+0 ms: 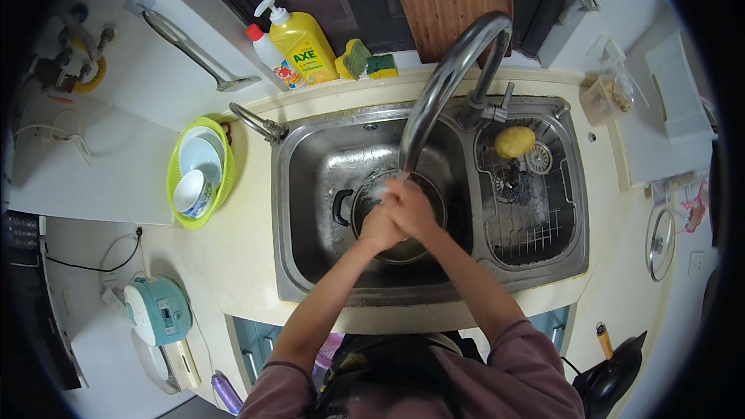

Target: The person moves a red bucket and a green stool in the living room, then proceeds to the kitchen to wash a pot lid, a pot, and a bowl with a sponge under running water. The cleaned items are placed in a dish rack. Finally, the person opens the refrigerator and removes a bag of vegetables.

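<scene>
My left hand (381, 228) and my right hand (412, 209) are pressed together under the mouth of the curved chrome faucet (428, 93). Water falls on them, and my fingers are blurred and overlap. Whether anything lies between my palms is hidden. Just below them, in the large basin of the stainless steel sink (317, 186), sits a round pot (437, 238) with a black side handle (341, 208). To the right, in the small basin, a yellow potato (514, 142) rests near a strainer (538, 158) and a steel wool scrubber (518, 189).
A yellow dish soap bottle (302, 46), a white bottle (273, 58) and sponges (353, 59) stand behind the sink. Left of it is a green basket (229, 186) of bowls (195, 193). A small chrome tap (256, 122) rises at the sink's left corner. A wooden board (454, 6) leans behind.
</scene>
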The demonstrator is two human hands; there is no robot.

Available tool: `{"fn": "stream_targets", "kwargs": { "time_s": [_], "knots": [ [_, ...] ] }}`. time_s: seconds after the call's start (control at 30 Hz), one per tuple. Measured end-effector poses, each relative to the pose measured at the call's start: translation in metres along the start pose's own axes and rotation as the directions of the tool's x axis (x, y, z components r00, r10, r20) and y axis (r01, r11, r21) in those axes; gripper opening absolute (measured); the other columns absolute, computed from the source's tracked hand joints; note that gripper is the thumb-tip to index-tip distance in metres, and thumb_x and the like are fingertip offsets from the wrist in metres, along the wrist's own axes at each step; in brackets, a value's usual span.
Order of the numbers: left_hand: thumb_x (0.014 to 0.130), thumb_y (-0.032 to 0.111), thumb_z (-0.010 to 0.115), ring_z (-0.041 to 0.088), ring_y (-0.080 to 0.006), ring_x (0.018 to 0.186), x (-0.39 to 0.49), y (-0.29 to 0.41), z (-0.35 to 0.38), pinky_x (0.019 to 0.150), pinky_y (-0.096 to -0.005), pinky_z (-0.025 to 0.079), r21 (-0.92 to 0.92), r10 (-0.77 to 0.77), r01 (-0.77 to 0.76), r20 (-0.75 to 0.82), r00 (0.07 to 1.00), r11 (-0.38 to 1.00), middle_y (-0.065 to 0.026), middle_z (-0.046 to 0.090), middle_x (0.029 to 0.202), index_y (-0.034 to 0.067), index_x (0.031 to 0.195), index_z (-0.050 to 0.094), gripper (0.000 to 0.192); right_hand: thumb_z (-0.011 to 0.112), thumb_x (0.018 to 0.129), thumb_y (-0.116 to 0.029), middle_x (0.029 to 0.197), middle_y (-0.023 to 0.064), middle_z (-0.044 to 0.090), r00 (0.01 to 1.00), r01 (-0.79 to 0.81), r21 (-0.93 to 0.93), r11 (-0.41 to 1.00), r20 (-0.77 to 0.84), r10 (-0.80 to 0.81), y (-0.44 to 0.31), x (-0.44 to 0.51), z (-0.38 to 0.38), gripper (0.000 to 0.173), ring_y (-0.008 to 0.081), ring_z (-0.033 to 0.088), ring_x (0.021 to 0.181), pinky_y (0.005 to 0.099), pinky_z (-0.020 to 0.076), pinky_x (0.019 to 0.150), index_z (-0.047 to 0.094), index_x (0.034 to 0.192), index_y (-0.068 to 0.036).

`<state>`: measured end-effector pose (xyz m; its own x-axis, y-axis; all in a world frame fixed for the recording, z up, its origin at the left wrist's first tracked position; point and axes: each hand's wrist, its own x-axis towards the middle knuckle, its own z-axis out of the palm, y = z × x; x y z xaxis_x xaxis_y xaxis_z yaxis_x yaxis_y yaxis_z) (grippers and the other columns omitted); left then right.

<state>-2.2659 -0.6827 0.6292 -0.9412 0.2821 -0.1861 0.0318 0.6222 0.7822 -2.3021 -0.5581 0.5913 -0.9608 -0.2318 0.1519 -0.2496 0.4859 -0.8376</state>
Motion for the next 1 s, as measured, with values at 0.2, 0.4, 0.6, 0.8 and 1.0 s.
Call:
{"fn": "stream_targets", "kwargs": {
  "time_s": [0.2, 0.4, 0.6, 0.8, 1.0],
  "knots": [
    [0.083, 0.01, 0.074, 0.067, -0.0129, 0.078, -0.007, 0.012, -0.012, 0.07, -0.0298, 0.054, -0.728, -0.287, 0.155, -0.06, 0.956, 0.667, -0.006, 0.072, 0.09, -0.003, 0.098, 0.071, 0.02, 0.052, 0.096, -0.027, 0.102, 0.0066, 0.068, 0.719, -0.479, 0.875, -0.067, 0.435, 0.542, 0.009, -0.001, -0.006, 0.029, 0.0229, 0.065, 0.087, 0.0381, 0.0534, 0.077, 0.062, 0.115, -0.007],
    [0.077, 0.017, 0.077, 0.064, -0.0183, 0.056, 0.017, 0.013, 0.031, 0.057, -0.0339, 0.051, -0.154, -0.011, -0.081, -0.519, 0.855, 0.985, -0.0104, 0.066, 0.065, -0.001, 0.075, 0.067, 0.021, 0.053, 0.099, -0.038, 0.114, 0.0039, 0.064, 0.45, -0.238, 0.875, -0.421, 0.483, 0.751, -0.021, -0.049, 0.021, 0.038, 0.0188, 0.062, 0.103, 0.035, 0.0507, 0.088, 0.058, 0.121, -0.008],
    [0.074, 0.029, 0.077, 0.066, -0.0266, 0.078, 0.018, -0.015, 0.006, 0.071, -0.0406, 0.053, 0.403, 0.424, -0.387, -0.003, 0.906, 0.829, -0.0072, 0.069, 0.084, 0.006, 0.084, 0.069, 0.026, 0.062, 0.093, -0.042, 0.113, 0.0107, 0.062, 0.69, -0.518, 0.784, 0.341, 0.148, 0.708, 0.008, -0.05, -0.001, 0.054, 0.0205, 0.061, 0.102, 0.0345, 0.0476, 0.09, 0.053, 0.125, 0.001],
    [0.068, 0.021, 0.078, 0.063, -0.0237, 0.092, -0.012, 0.002, -0.003, 0.08, -0.0395, 0.052, 0.602, 0.558, -0.384, -0.126, 0.82, 0.7, -0.0053, 0.064, 0.104, 0.008, 0.094, 0.067, 0.031, 0.055, 0.086, -0.025, 0.115, 0.0297, 0.06, 0.715, -0.642, 0.418, 0.643, 0.024, 0.698, 0.016, -0.024, 0.01, 0.053, 0.0412, 0.059, 0.11, 0.0458, 0.0433, 0.097, 0.048, 0.127, 0.007],
    [0.081, 0.012, 0.074, 0.066, -0.0209, 0.082, -0.006, -0.025, 0.007, 0.071, -0.0342, 0.052, -0.104, 0.05, -0.074, -0.218, 0.975, 0.992, -0.0039, 0.069, 0.091, 0.002, 0.1, 0.067, 0.022, 0.06, 0.091, -0.05, 0.121, 0.0199, 0.06, 0.828, -0.543, 0.41, 0.733, 0.117, 0.549, -0.003, -0.022, -0.021, 0.069, 0.0331, 0.059, 0.112, 0.0412, 0.0451, 0.095, 0.047, 0.133, 0.004]
  ]
}}
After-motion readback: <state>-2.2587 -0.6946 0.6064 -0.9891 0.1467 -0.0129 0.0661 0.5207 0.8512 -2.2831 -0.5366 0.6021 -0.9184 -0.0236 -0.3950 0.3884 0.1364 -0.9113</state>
